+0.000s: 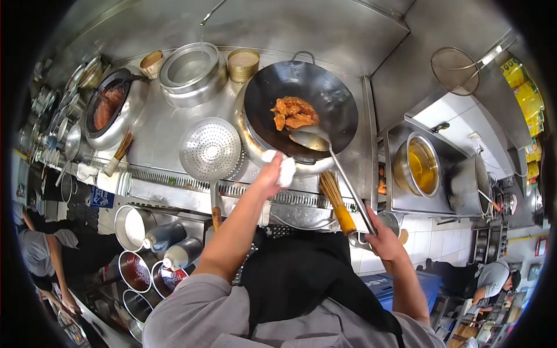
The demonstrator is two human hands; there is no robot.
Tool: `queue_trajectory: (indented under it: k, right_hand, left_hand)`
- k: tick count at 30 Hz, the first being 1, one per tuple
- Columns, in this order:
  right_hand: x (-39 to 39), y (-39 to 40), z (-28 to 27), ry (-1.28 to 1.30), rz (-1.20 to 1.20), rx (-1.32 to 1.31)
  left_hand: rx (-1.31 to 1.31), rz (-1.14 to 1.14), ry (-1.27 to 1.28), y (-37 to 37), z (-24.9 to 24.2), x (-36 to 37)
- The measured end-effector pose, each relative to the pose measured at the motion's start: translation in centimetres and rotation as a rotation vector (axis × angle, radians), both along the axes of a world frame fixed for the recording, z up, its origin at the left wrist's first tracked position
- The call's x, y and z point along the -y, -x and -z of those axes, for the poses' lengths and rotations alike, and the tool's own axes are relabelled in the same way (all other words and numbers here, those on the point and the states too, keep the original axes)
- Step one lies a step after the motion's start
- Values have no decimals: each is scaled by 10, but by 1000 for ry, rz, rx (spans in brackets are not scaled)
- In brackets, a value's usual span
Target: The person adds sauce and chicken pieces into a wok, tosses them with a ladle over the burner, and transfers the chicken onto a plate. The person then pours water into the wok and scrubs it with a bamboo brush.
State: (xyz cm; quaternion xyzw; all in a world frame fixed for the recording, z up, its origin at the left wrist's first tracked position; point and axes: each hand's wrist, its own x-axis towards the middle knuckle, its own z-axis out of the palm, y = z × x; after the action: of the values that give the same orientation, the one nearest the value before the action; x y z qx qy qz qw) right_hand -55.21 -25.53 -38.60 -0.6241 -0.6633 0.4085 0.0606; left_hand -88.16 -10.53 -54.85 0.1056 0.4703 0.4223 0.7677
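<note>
Head view: the fried pieces [295, 113] look browned and glazed, so cooking seems well along; they lie heaped in the wok [336, 101], not yet lifted out. The ladle [308, 140] has its bowl inside the wok's near side, just beside them, its long handle slanting back and rightward toward the person. The right hand [383, 238] is closed round the handle's end; the left hand [268, 178] grips a white cloth [287, 170] near the wok's near rim.

Two brushes [333, 200], two bottles [183, 254], one held ladle [310, 140]
</note>
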Motion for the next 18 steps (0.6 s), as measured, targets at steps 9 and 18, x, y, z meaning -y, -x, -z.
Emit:
queue_trajectory:
  k: [9,18]
  right_hand:
    - [-105,40,38,-70,-237,555]
    - [-44,-6,-34,-26,-211,440]
  left_hand:
    - [-82,-73,24,-49,26,-37]
    - [-57,-237,0,-56,-43,95]
